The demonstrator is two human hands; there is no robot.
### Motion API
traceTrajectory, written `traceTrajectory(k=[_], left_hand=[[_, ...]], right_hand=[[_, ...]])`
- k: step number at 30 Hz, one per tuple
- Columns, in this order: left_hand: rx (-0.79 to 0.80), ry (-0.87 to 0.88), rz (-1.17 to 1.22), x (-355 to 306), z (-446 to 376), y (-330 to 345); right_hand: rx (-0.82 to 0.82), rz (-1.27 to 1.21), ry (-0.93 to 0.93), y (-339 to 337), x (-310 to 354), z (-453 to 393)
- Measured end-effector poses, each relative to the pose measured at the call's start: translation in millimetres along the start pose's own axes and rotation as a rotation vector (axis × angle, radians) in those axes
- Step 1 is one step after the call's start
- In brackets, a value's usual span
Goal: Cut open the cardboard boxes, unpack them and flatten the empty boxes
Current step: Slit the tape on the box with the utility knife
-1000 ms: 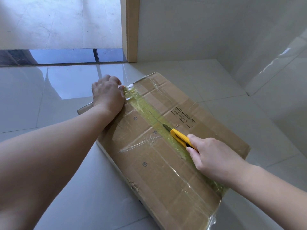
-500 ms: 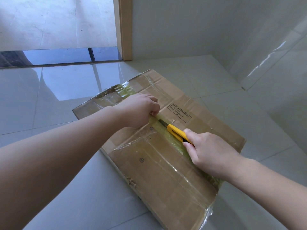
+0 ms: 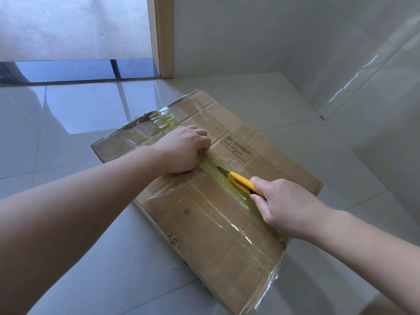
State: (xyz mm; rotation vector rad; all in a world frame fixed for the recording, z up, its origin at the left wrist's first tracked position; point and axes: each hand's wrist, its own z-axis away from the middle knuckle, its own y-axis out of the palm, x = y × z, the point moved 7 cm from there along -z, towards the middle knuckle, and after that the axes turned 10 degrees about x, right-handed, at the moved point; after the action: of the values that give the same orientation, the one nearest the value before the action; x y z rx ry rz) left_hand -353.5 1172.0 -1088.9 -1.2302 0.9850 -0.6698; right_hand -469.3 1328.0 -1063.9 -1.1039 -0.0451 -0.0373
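A: Where's the cardboard box point(image 3: 218, 223)?

B: Centre frame, flat on the tiled floor point(image 3: 91, 258), wrapped in yellowish tape point(image 3: 211, 164)

A: And the hands?

B: Right hand point(image 3: 288, 208) clasps a yellow box cutter point(image 3: 241, 181) on the seam; left hand point(image 3: 184, 151), fingers curled, pinches there

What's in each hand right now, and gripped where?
Right hand grips the yellow box cutter by the rear of its handle. Left hand is curled at the box seam; whether it pinches anything cannot be told.
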Motion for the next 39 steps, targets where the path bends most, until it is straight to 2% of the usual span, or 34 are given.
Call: traceTrajectory(k=[22,26,30,33,39], left_hand=[[0.060,-0.048,-0.020,-5,3,-1],[0.015,0.059,-0.007,-40,6,-3],[0.072,0.174,-0.025,-81,4,8],[0.112,0.173,-0.026,-86,3,16],[0.093,0.157,0.011,-88,0,16]], right_hand=[[0.070,0.018,-0.001,20,-28,48],[0.055,0.014,0.002,23,-30,48],[0.046,0.012,0.006,24,-31,48],[0.045,0.011,0.003,25,-32,48],[0.027,-0.011,-0.009,27,-31,48]])
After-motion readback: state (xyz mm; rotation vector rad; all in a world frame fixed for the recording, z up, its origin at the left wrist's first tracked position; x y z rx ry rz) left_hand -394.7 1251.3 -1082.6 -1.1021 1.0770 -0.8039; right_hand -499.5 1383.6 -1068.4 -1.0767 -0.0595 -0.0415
